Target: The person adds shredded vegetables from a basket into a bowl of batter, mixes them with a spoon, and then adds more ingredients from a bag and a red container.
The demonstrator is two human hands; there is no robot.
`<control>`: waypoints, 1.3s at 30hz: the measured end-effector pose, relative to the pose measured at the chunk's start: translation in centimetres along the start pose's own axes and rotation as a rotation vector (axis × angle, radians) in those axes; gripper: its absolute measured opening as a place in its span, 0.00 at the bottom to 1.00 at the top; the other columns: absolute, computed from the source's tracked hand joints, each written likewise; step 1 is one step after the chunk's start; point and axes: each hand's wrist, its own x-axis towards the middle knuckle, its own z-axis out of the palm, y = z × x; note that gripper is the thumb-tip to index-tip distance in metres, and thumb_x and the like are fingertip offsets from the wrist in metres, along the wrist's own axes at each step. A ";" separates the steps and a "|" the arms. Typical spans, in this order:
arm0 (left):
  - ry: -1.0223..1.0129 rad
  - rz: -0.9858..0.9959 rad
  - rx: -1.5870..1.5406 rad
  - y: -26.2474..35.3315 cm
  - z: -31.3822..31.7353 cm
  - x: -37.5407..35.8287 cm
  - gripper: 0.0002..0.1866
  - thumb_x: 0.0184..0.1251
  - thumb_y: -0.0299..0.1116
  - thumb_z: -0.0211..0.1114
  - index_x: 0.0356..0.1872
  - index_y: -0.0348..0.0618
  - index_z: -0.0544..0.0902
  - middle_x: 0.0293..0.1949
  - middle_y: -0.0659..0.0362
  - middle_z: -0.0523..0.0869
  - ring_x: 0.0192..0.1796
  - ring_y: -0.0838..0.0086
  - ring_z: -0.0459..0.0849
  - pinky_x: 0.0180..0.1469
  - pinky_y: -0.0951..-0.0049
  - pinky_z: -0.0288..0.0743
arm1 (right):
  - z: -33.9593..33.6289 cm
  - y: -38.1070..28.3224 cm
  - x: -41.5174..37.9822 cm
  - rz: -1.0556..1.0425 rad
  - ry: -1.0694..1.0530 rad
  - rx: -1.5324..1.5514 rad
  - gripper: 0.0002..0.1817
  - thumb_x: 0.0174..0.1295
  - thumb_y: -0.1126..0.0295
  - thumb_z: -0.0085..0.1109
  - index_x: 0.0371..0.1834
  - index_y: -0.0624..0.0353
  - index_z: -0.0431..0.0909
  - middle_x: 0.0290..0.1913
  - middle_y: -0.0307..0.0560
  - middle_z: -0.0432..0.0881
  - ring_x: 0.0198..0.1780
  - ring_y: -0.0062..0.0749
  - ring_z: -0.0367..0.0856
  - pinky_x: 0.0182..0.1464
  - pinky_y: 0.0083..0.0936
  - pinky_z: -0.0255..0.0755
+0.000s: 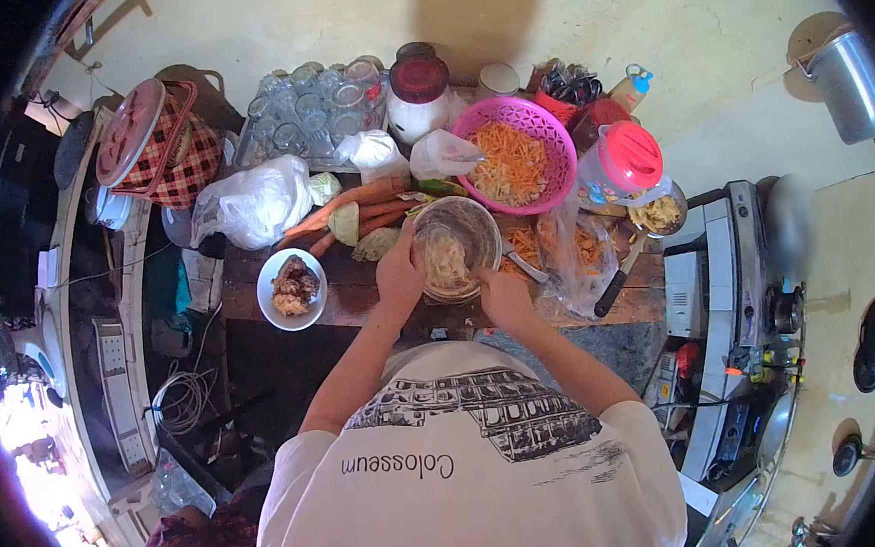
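Note:
A round metal bowl with a pale, sticky batter-like mixture stands at the near edge of the wooden table. My left hand grips the bowl's left rim, thumb towards the inside. At the lower right rim my right hand is closed, its front reaching over the mixture; whatever it holds is hidden. To the left, a white bowl contains brown, minced-looking food. Just right of the metal bowl lies a knife beside shredded carrot and a clear plastic bag.
Carrots and a white plastic bag lie behind the bowls. Farther back are a tray of glasses, a red-lidded jar and a pink basket of shredded carrot. A black-handled knife lies right. A stove stands beyond.

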 end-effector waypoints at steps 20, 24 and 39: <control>0.035 0.028 0.006 -0.2 0.2 -0.3 0.23 0.66 0.30 0.56 0.63 0.42 0.71 0.25 0.44 0.81 0.28 0.51 0.82 0.30 0.58 0.73 | -0.3 0.8 1.8 0.030 0.136 -0.265 0.11 0.56 0.73 0.48 0.40 0.64 0.77 0.28 0.61 0.81 0.35 0.55 0.82 0.37 0.45 0.75; 0.063 0.043 -0.004 0.4 0.4 0.0 0.23 0.66 0.31 0.56 0.63 0.41 0.71 0.26 0.44 0.81 0.28 0.51 0.82 0.30 0.57 0.73 | 1.0 -0.8 0.7 0.000 -0.020 -0.284 0.12 0.59 0.71 0.46 0.40 0.63 0.76 0.29 0.61 0.81 0.36 0.56 0.82 0.39 0.46 0.75; 0.033 -0.003 -0.008 0.1 0.1 -0.1 0.22 0.66 0.30 0.55 0.62 0.41 0.72 0.26 0.45 0.81 0.29 0.52 0.82 0.31 0.58 0.73 | 0.6 -1.3 -0.6 0.011 -0.176 -0.354 0.09 0.57 0.71 0.51 0.37 0.64 0.77 0.32 0.59 0.81 0.36 0.53 0.83 0.40 0.46 0.76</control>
